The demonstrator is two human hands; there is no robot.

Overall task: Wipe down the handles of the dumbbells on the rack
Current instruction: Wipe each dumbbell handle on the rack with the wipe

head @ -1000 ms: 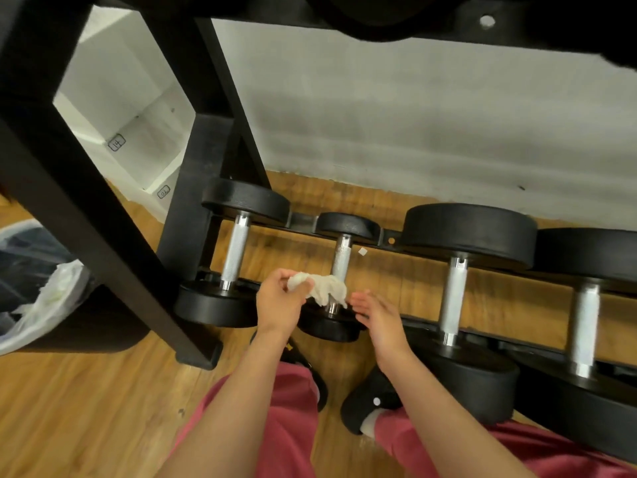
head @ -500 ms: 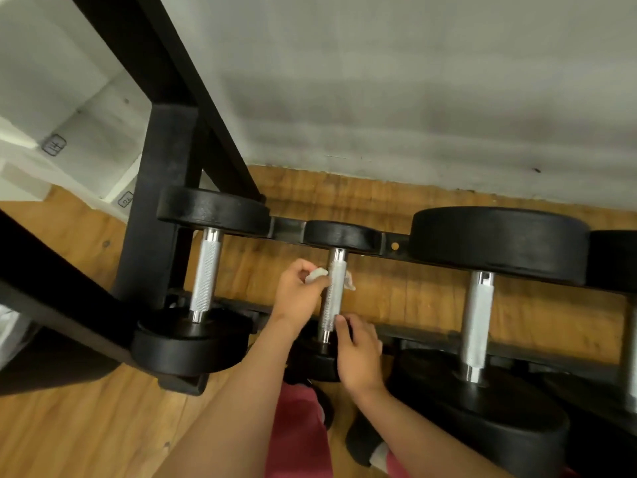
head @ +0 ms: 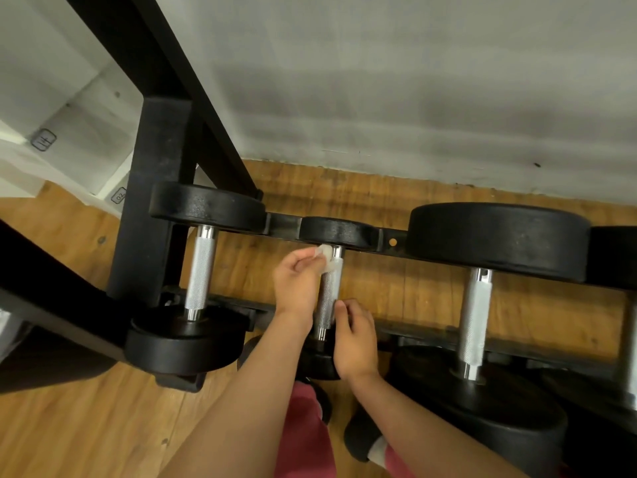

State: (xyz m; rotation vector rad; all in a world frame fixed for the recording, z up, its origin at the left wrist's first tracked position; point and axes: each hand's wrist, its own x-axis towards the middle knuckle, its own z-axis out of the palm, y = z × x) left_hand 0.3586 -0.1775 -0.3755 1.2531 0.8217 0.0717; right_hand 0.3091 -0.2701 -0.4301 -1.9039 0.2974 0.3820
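Note:
Black dumbbells with knurled silver handles lie across the low rails of a black rack (head: pixel 155 201). The small second dumbbell's handle (head: pixel 329 298) is between my hands. My left hand (head: pixel 298 284) grips a crumpled white wipe (head: pixel 325 258) against the far end of that handle, just under the far weight (head: pixel 339 232). My right hand (head: pixel 355 339) curls its fingers round the near end of the same handle. To the left lies another dumbbell (head: pixel 200 270), to the right a larger one (head: pixel 477 315).
A grey wall (head: pixel 413 81) rises behind the rack above the wooden floor (head: pixel 86 426). A slanted black rack post (head: pixel 165 70) crosses the upper left. White shelving (head: pixel 69 132) stands at far left. My pink-clad legs and dark shoes (head: pixel 362 439) are below my arms.
My left hand has slid the wipe from the near end up the small dumbbell's handle to its far end. My right hand came onto the near end. The camera moved closer.

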